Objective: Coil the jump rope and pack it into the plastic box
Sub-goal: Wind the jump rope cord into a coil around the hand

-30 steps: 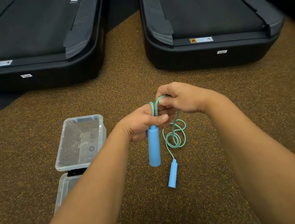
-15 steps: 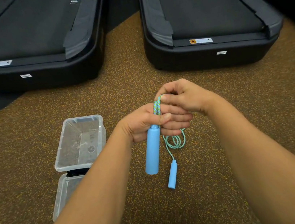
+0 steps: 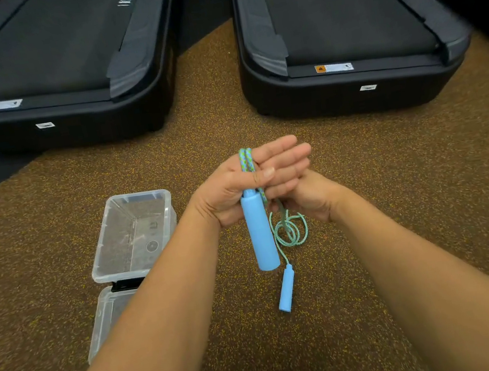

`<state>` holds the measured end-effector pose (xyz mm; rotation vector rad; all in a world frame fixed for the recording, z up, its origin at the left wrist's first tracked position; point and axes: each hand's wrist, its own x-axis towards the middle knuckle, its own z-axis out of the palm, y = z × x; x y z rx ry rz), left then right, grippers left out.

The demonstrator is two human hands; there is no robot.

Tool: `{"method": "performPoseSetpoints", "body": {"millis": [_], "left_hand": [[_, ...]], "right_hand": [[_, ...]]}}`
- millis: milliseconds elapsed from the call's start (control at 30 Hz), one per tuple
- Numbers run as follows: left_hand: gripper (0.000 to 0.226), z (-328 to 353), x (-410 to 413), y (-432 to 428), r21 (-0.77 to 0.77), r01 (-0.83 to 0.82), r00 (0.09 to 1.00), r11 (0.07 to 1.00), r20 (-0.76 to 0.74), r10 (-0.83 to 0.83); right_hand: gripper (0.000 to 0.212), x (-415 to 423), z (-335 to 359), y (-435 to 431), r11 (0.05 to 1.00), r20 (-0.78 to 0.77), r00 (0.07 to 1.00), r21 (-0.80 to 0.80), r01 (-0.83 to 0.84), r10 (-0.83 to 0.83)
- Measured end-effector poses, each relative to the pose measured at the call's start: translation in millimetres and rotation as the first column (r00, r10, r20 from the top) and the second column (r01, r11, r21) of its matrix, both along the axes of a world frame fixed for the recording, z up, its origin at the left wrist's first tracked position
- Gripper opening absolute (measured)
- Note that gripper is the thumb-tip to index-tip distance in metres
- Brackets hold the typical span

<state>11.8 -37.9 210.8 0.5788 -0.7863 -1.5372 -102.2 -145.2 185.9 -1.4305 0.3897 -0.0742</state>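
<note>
My left hand (image 3: pixel 237 186) holds one blue handle (image 3: pixel 260 233) of the jump rope upright, thumb pressing it, with loops of green-blue rope (image 3: pixel 246 160) wound over the palm and the fingers stretched out flat. My right hand (image 3: pixel 309 198) sits just below and right of it, closed around the rope strand. Loose rope (image 3: pixel 290 230) lies in small coils on the floor beneath. The second blue handle (image 3: pixel 286 289) rests on the floor. The clear plastic box (image 3: pixel 132 232) stands open to the left, holding nothing.
The box's clear lid (image 3: pixel 105 321) lies on the floor right before the box, partly under my left forearm. Two black treadmill decks (image 3: pixel 50 86) (image 3: pixel 343 45) stand ahead, a strip of speckled brown floor (image 3: pixel 212 101) between them.
My right hand dropped from above the left hand to below it, carrying the rope down. My left fingers opened out flat. The held handle shifted a little.
</note>
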Motion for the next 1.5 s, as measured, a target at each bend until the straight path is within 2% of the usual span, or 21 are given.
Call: {"method": "performPoseSetpoints", "body": {"millis": [100, 233, 367, 533, 800, 1000, 1100, 1267, 1400, 1500], "left_hand": [[0.071, -0.8, 3.2, 0.5, 0.025, -0.104, 0.994, 0.994, -0.030, 0.105], [0.066, -1.8, 5.2, 0.9, 0.096, -0.222, 0.975, 0.970, 0.020, 0.221], [0.065, -5.1, 5.7, 0.1, 0.131, -0.254, 0.967, 0.958, 0.016, 0.254], [0.064, -8.0, 8.5, -1.8, 0.127, -0.280, 0.960, 0.951, 0.061, 0.274], [0.062, -15.6, 13.2, -4.0, 0.129, -0.262, 0.956, 0.956, 0.173, 0.239], [0.063, -18.9, 14.4, -3.5, 0.147, -0.249, 0.955, 0.957, 0.200, 0.218], [0.063, -21.7, 13.9, -3.4, 0.170, -0.232, 0.958, 0.958, 0.209, 0.195], [0.062, -30.0, 14.7, -4.2, 0.212, -0.245, 0.952, 0.946, 0.239, 0.193], [0.040, -27.1, 11.0, -2.6, 0.161, -0.130, 0.958, 0.978, 0.276, 0.082], [0.042, -23.0, 8.6, -2.1, 0.177, -0.083, 0.958, 0.981, 0.284, 0.030]], "right_hand": [[0.011, 2.4, -7.2, 2.0, 0.998, -0.028, 0.999, 0.062, -0.019, 0.021], [0.013, 2.0, -9.2, -0.7, 0.994, -0.072, 0.994, 0.068, -0.081, 0.086], [0.024, -0.1, -2.6, -1.9, 0.990, -0.114, 0.984, 0.045, -0.132, 0.137], [0.024, -2.2, 11.4, -3.6, 0.974, -0.192, 0.959, -0.051, -0.220, 0.207], [0.015, -0.3, 24.6, -6.1, 0.938, -0.320, 0.919, -0.181, -0.297, 0.230], [0.017, 0.4, 36.6, -11.1, 0.904, -0.339, 0.913, -0.278, -0.325, 0.224], [0.012, 0.6, 44.5, -14.7, 0.909, -0.329, 0.920, -0.279, -0.310, 0.213], [0.014, 2.0, 54.8, -19.1, 0.894, -0.326, 0.932, -0.354, -0.275, 0.157], [0.023, 6.2, 59.8, -17.1, 0.833, -0.324, 0.936, -0.474, -0.286, 0.136], [0.024, 9.6, 64.3, -16.3, 0.754, -0.339, 0.936, -0.589, -0.292, 0.097]]}}
